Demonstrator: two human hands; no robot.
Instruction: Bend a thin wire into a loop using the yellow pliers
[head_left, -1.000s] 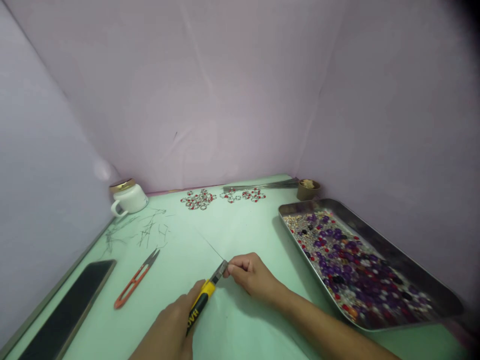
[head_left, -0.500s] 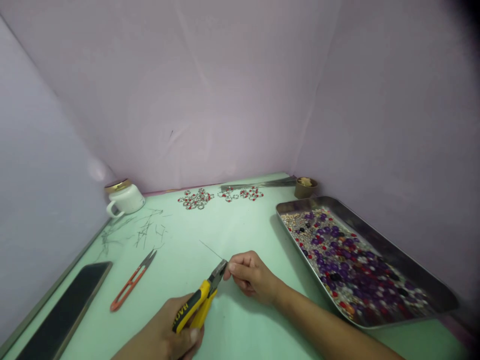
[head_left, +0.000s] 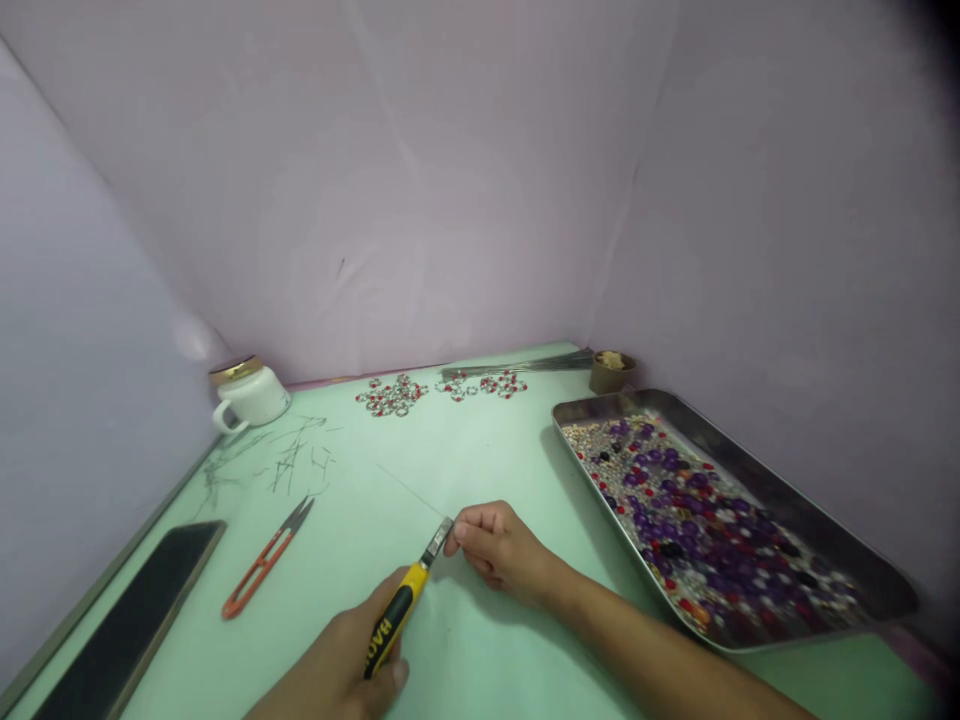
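Observation:
In the head view my left hand [head_left: 360, 645] is wrapped round yellow-and-black pliers [head_left: 397, 610]. The metal jaws point up and right and meet the fingertips of my right hand [head_left: 499, 545]. From that meeting point a thin wire [head_left: 409, 490] sticks out to the upper left, above the green tabletop. The thumb and forefinger of my right hand are pinched on the wire's near end; that end is hidden by the fingers and jaws.
A metal tray [head_left: 637, 545] of mixed beads stands at right. Red-handled snips [head_left: 262, 572], a dark phone-like slab [head_left: 139, 615], loose wire pieces [head_left: 292, 460] and a white mug [head_left: 259, 398] are at left. Beaded pieces [head_left: 391, 396], long wires [head_left: 525, 368] and a small pot [head_left: 611, 375] lie at the back.
The pliers have rolled and their handles have drawn together, so only one handle shows. The wire's free end has swung further to the upper left. My right hand has barely moved.

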